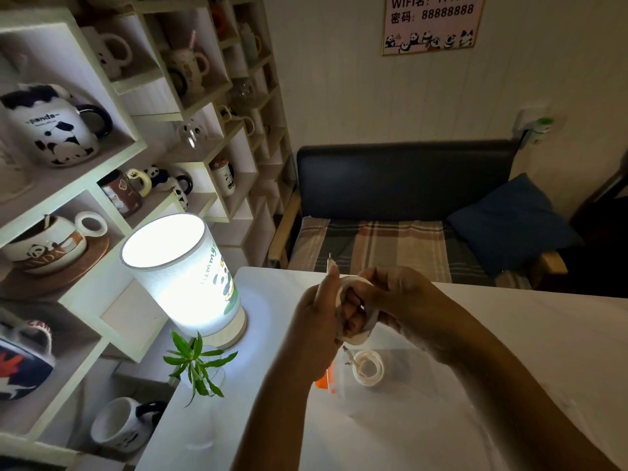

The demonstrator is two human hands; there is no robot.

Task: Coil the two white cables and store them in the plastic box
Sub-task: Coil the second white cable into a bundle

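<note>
Both hands hold one white cable (353,336) above the table, wound into a small loop. My left hand (314,321) grips the loop's left side, and a plug end sticks up past its fingertips. My right hand (404,300) pinches the loop from the right, fingers through it. Below them a clear plastic box (401,402) with an orange clasp stands on the white table (560,334). Inside the box lies a second white cable (368,368), coiled, its plug ends pointing left.
A lit cylindrical lamp (185,277) and a small green plant (197,365) stand at the table's left edge. Shelves of panda mugs (54,130) fill the left wall. A dark bench (404,185) with a plaid cushion and a blue pillow (509,222) sits behind the table.
</note>
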